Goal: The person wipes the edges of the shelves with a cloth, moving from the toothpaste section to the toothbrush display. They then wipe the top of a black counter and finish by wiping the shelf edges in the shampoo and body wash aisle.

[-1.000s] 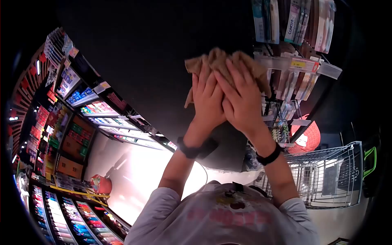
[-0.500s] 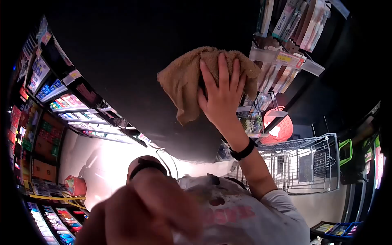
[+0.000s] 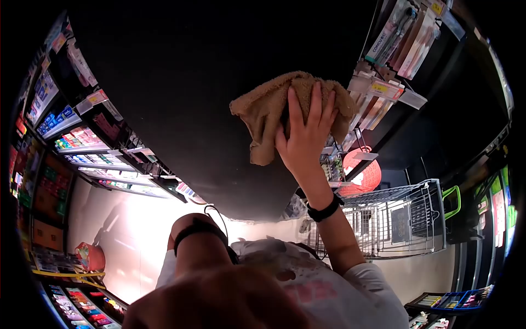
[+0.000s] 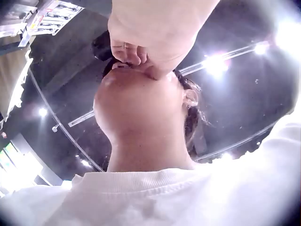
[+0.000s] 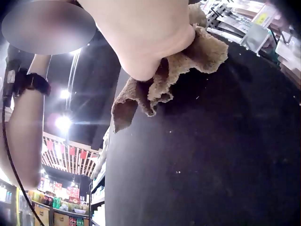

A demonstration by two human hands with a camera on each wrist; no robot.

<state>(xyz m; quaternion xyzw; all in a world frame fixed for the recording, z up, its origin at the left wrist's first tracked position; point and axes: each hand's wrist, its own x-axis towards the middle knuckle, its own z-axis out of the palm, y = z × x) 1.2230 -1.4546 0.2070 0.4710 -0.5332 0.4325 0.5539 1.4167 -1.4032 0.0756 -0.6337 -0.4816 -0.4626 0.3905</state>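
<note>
A brown cloth lies against a broad dark panel. My right hand presses flat on its right part, fingers spread and extended, while the left part hangs in folds. The right wrist view shows the heel of that hand on the crumpled cloth against the dark panel. My left hand is raised close to the head camera, blurred. In the left wrist view the left hand touches the face with curled fingers; nothing is seen in its grip.
Packaged toothbrushes hang on hooks right of the cloth, with price-tag holders below. A red basket and a wire shopping cart stand at the lower right. Lit shelves and another red basket are on the left.
My left hand has left the cloth and come up to the face. My right hand stays on the cloth, which is spread wider to the left. The head view has shifted.
</note>
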